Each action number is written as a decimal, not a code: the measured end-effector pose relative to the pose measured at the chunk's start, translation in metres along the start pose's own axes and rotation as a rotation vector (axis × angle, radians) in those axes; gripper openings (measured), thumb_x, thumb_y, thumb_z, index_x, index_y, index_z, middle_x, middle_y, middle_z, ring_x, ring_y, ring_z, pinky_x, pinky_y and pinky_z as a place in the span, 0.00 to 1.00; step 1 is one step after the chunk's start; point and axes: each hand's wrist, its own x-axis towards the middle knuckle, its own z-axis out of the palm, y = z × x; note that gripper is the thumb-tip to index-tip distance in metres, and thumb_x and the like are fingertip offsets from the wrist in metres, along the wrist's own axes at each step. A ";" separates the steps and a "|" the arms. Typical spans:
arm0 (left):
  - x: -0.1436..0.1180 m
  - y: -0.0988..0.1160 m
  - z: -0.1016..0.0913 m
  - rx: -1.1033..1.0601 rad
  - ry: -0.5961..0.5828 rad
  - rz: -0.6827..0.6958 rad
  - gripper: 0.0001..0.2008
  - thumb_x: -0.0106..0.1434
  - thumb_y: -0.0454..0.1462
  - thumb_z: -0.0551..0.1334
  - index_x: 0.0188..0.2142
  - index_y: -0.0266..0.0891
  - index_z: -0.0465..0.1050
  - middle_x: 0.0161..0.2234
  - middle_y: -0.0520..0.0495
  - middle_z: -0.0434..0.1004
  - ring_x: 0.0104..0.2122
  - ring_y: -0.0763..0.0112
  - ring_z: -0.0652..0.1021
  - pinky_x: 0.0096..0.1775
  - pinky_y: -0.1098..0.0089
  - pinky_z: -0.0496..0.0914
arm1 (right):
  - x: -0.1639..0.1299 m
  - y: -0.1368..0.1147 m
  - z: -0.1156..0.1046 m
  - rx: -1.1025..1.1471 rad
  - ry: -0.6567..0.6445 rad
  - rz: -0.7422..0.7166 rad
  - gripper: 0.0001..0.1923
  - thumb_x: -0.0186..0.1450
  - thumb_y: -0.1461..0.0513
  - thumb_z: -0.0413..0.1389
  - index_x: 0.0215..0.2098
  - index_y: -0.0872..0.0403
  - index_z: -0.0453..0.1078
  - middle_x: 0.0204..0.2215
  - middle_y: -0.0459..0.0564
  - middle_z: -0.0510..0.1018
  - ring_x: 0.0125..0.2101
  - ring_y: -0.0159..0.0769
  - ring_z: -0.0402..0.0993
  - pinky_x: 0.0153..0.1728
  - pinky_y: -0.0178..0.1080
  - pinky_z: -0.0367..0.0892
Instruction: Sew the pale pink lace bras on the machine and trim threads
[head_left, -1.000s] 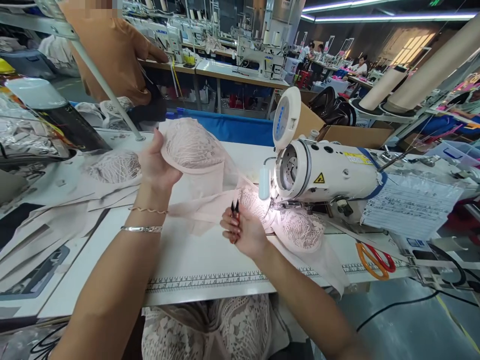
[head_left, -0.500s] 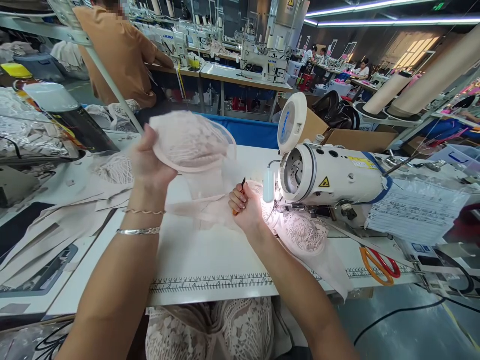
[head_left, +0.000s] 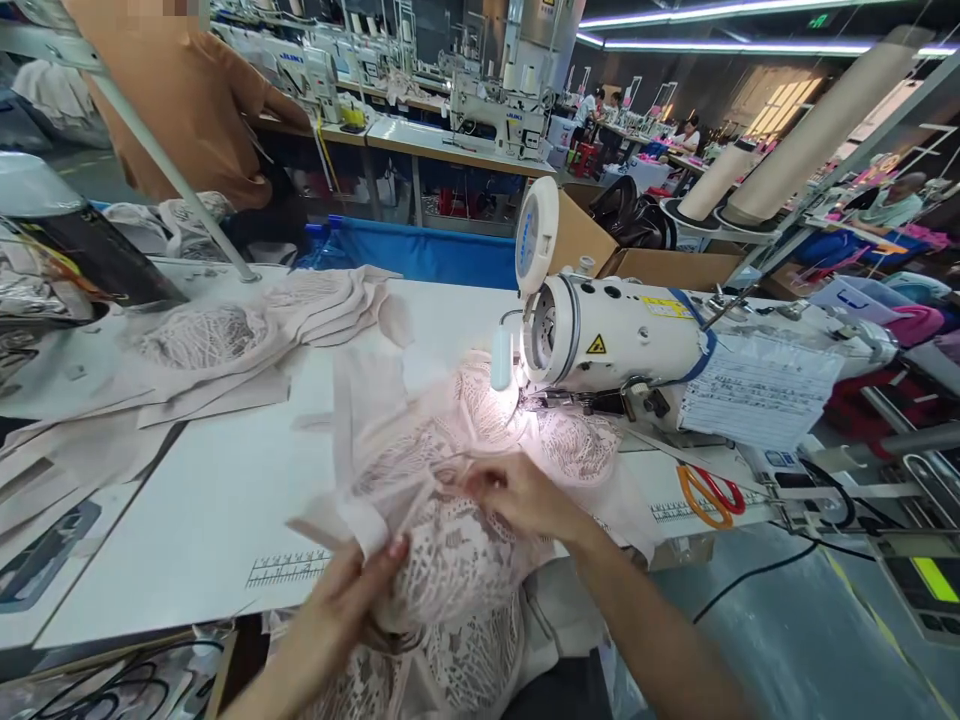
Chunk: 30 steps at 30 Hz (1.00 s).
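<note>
A pale pink lace bra lies bunched over the table's front edge. At its lower left, my left hand is closed, the thumb pressing on the fabric. My right hand pinches the bra's strap-like edge near the middle; whether a small tool is also in this palm cannot be seen. Just behind, more pink lace lies under the lit needle area of a white sewing machine. Another lace cup rests to the right of the needle. More lace pieces hang below the table edge.
Stacked lace cups and a lace piece lie on the left of the table. Orange-handled scissors sit at the right front edge. A written sheet hangs by the machine. A person in an orange shirt sits beyond.
My left hand has come down and toward me with the lace piece. My right hand has moved onto the lace; the small orange-handled tool it held no longer shows. The view has turned right.
</note>
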 end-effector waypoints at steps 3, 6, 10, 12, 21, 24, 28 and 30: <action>-0.021 -0.016 0.010 0.135 -0.169 -0.002 0.27 0.67 0.60 0.54 0.34 0.42 0.80 0.32 0.44 0.83 0.34 0.55 0.82 0.39 0.59 0.79 | -0.025 -0.001 0.010 -0.132 -0.002 0.032 0.14 0.67 0.53 0.59 0.29 0.52 0.76 0.23 0.43 0.75 0.25 0.33 0.68 0.27 0.34 0.57; -0.018 -0.006 -0.006 0.174 -0.322 0.140 0.28 0.72 0.55 0.47 0.32 0.42 0.79 0.19 0.49 0.76 0.19 0.66 0.76 0.24 0.69 0.74 | -0.051 0.005 0.018 -0.338 0.176 0.054 0.09 0.66 0.62 0.56 0.29 0.52 0.74 0.23 0.43 0.76 0.25 0.33 0.69 0.27 0.34 0.57; 0.013 0.035 -0.001 0.465 -0.095 0.588 0.17 0.74 0.39 0.49 0.51 0.46 0.76 0.41 0.42 0.82 0.41 0.60 0.82 0.40 0.65 0.77 | -0.080 0.008 0.027 -0.411 0.217 -0.022 0.11 0.60 0.70 0.53 0.32 0.51 0.75 0.27 0.44 0.82 0.27 0.33 0.76 0.31 0.33 0.62; 0.029 0.056 0.011 0.632 -0.297 0.814 0.16 0.72 0.33 0.53 0.48 0.47 0.79 0.61 0.41 0.71 0.63 0.52 0.69 0.58 0.50 0.69 | -0.092 0.002 0.028 -0.388 0.109 -0.088 0.12 0.58 0.71 0.54 0.33 0.51 0.76 0.28 0.43 0.83 0.28 0.33 0.77 0.34 0.33 0.64; 0.050 0.083 -0.009 0.205 -1.066 0.531 0.18 0.71 0.40 0.59 0.24 0.38 0.71 0.26 0.47 0.74 0.27 0.70 0.72 0.38 0.67 0.69 | -0.117 -0.014 -0.009 -0.086 -0.246 -0.012 0.13 0.64 0.54 0.63 0.28 0.54 0.73 0.23 0.43 0.75 0.22 0.27 0.65 0.25 0.31 0.57; 0.045 0.062 -0.004 -0.101 -0.930 0.179 0.25 0.69 0.49 0.60 0.21 0.37 0.66 0.19 0.53 0.59 0.21 0.75 0.59 0.25 0.72 0.57 | -0.108 -0.001 -0.020 0.025 -0.207 0.021 0.24 0.59 0.44 0.65 0.27 0.55 0.69 0.21 0.40 0.67 0.22 0.26 0.57 0.24 0.32 0.52; 0.034 0.037 0.013 -0.487 -0.643 -0.135 0.24 0.55 0.52 0.72 0.19 0.35 0.71 0.20 0.51 0.67 0.21 0.75 0.65 0.25 0.74 0.62 | -0.101 0.018 -0.023 0.304 -0.077 0.035 0.31 0.58 0.36 0.62 0.21 0.53 0.62 0.21 0.42 0.64 0.23 0.29 0.56 0.25 0.34 0.51; 0.030 0.029 0.021 -0.677 -0.571 -0.245 0.24 0.48 0.51 0.76 0.19 0.35 0.72 0.18 0.52 0.66 0.20 0.76 0.66 0.23 0.75 0.64 | -0.100 0.024 -0.020 0.444 -0.033 0.072 0.31 0.60 0.39 0.63 0.18 0.52 0.58 0.19 0.42 0.63 0.21 0.29 0.55 0.24 0.35 0.51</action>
